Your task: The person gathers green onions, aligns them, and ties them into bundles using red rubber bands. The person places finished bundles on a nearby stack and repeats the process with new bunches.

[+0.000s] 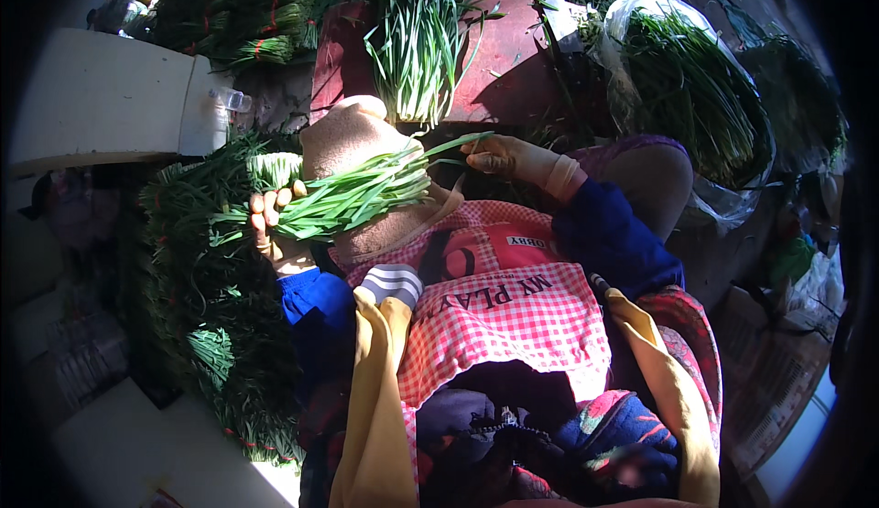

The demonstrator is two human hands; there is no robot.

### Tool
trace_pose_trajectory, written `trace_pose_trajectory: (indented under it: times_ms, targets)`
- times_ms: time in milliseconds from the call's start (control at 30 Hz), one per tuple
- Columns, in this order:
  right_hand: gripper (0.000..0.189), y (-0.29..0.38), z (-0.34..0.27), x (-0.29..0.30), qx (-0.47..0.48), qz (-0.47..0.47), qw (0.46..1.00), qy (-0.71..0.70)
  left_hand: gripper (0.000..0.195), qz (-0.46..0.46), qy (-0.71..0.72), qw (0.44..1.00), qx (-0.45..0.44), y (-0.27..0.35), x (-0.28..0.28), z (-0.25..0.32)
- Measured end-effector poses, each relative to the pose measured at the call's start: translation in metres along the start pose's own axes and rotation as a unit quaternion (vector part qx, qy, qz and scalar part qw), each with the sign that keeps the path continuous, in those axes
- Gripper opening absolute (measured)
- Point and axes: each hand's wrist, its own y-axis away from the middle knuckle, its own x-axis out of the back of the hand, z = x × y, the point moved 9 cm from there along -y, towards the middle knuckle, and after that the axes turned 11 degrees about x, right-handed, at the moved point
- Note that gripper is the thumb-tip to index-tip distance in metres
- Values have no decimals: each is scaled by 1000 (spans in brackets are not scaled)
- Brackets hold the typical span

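Note:
A sheaf of flat green leaves (357, 195), like garlic chives, lies across my lap above a pinkish-brown towel-like cloth (350, 137). My left hand (278, 223), in a thin glove, is closed around the leafy end at the left. My gloved right hand (491, 154) pinches the tip of a single leaf (457, 143) that slants up from the sheaf's right end. Beyond my knees, a loose pile of the same greens (419, 48) rests on a red board (508, 55), pale stem ends towards me.
Bundles tied with red bands (271, 48) are stacked at the upper left, and more greens (226, 343) are heaped along my left side. A clear plastic bag (618, 62) full of long greens stands at the upper right. A white container (117, 96) sits at the left.

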Motion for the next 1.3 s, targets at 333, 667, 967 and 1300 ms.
trace_pose_trajectory:
  times_ms: [333, 667, 967, 1300]
  targets:
    - [24, -37, -13, -23, 21, 86, 996, 32, 18, -38, -188, 976, 102, 31, -40, -21]
    - [61, 20, 38, 21, -91, 8, 964, 248, 17, -135, -312, 935, 97, 56, -45, -22]
    - [32, -33, -25, -26, 54, 76, 952, 293, 23, -127, -331, 926, 130, 60, -41, -23]
    - [57, 26, -9, 45, -4, 123, 941, 315, 18, -44, -252, 959, 118, 83, -15, -25]
